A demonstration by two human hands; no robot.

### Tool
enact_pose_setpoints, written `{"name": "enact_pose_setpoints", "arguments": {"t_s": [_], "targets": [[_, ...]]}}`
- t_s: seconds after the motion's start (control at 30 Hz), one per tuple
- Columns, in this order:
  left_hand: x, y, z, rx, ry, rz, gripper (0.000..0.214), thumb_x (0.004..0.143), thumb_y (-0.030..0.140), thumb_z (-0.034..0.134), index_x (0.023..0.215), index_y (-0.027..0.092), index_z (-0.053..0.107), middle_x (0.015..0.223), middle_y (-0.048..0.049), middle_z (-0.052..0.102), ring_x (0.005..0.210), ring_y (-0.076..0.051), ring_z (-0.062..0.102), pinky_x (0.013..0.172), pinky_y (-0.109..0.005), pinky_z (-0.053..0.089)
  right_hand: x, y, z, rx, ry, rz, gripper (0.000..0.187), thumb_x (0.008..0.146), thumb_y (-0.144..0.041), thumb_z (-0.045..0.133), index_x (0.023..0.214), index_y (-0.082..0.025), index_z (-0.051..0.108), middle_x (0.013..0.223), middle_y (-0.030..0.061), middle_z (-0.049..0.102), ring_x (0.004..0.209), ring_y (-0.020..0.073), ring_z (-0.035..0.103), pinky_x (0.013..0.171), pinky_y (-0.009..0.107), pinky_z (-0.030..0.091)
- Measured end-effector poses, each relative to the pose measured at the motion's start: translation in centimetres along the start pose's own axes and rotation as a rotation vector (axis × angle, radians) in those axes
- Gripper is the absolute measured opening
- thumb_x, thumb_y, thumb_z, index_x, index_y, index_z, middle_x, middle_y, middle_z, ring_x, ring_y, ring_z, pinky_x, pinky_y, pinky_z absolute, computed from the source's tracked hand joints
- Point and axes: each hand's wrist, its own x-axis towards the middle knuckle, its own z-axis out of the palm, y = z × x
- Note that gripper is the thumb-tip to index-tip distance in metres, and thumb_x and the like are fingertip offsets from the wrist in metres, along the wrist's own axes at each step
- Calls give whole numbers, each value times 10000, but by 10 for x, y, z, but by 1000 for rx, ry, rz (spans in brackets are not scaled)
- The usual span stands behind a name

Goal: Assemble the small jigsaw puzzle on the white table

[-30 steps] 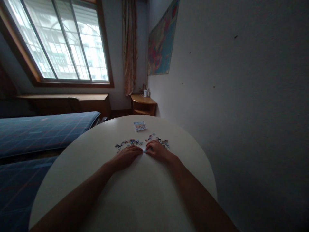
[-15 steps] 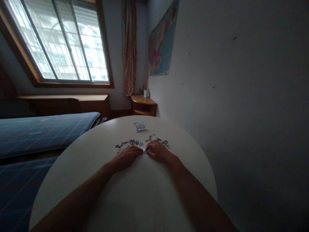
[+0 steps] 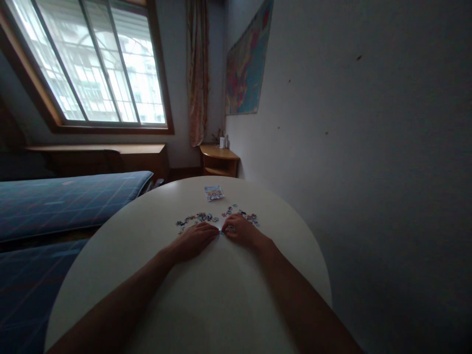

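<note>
My left hand rests low on the white round table, its fingers together and the tips at a small bluish puzzle piece. From the other side my right hand pinches at the same piece with curled fingers. The piece lies between the two hands, mostly covered by fingertips; whether it is one piece or joined ones I cannot tell. Loose jigsaw pieces are scattered just beyond my left hand. More pieces lie beyond my right hand, partly hidden by it.
A small printed packet lies farther back on the table. To the left is a bed with a blue plaid mattress. A wall runs along the right, and a wooden corner shelf stands behind the table.
My right-hand fingers have shifted very slightly at the puzzle piece. My left hand and the scattered pieces look the same.
</note>
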Motion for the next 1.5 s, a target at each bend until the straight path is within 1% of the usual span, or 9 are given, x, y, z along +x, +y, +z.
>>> {"name": "enact_pose_setpoints", "arguments": {"t_s": [0.2, 0.37, 0.5, 0.63, 0.77, 0.87, 1.07, 1.23, 1.5], "targets": [[-1, 5, 1, 26, -22, -39, 371, 1017, 368, 379, 1322, 253, 557, 1339, -82, 571, 1237, -233, 510, 1061, -415, 415, -3, 16, -18, -51, 58, 175, 205, 802, -161, 655, 979, -205, 748, 1077, 83, 705, 1055, 212, 608, 993, 348, 423], [0, 10, 1, 28, -30, 2, 381, 1017, 374, 378, 1342, 254, 537, 1356, -75, 558, 1253, -237, 474, 1085, -420, 385, -21, 45, -39, -155, 49, 389, 247, 820, -316, 670, 1016, -188, 751, 1084, 102, 700, 1030, 225, 618, 972, 341, 426], [1, 12, 3, 34, -31, -11, 405, 1020, 384, 363, 1366, 251, 525, 1369, -71, 565, 1253, -243, 474, 1084, -429, 380, -34, 58, -46, -176, 43, 435, 370, 803, -449, 699, 1081, -209, 743, 1138, 107, 686, 1099, 247, 590, 1007, 365, 406], [1, 11, 2, 14, -8, 1, 397, 1024, 381, 356, 1349, 250, 543, 1336, -72, 598, 1243, -233, 495, 1081, -423, 382, -36, 57, -48, -91, 28, 400, 313, 827, -356, 678, 1082, -188, 747, 1083, 102, 704, 998, 211, 622, 925, 311, 448], [0, 4, -4, 33, 37, 12, 289, 1000, 324, 419, 1141, 234, 655, 1176, -76, 655, 1104, -216, 573, 983, -386, 449, -36, 58, -50, -70, 11, 431, 266, 875, -303, 605, 1055, -178, 756, 1035, 99, 720, 921, 189, 643, 857, 285, 462], [-3, -4, -10, 68, 46, -2, 197, 942, 266, 511, 1020, 238, 689, 1075, -66, 664, 1014, -212, 599, 934, -375, 464, -38, 63, -51, -124, 25, 472, 266, 883, -248, 575, 1062, -162, 752, 1076, 114, 718, 969, 198, 649, 885, 290, 457], [-10, -17, -17, 62, 21, -22, 160, 881, 263, 587, 1000, 248, 692, 1018, -53, 668, 993, -216, 607, 946, -380, 456, -44, 68, -50, -119, 99, 544, 252, 876, -232, 599, 1082, -177, 733, 1115, 93, 716, 975, 183, 659, 891, 276, 467], [-6, -16, -15, 62, -2, -74, 190, 928, 269, 524, 963, 237, 709, 975, -55, 691, 959, -205, 627, 907, -352, 474, -45, 68, -51, -117, 179, 624, 276, 862, -248, 634, 1111, -158, 713, 1075, 103, 724, 933, 189, 671, 860, 278, 482], [-11, -24, -21, 50, 11, -176, 208, 926, 322, 531, 1008, 247, 707, 1039, -56, 690, 950, -199, 634, 859, -326, 496, -48, 85, -47, -259, 240, 707, 352, 858, -115, 533, 1166, -170, 695, 1198, 111, 694, 1054, 196, 655, 965, 288, 453]]}}
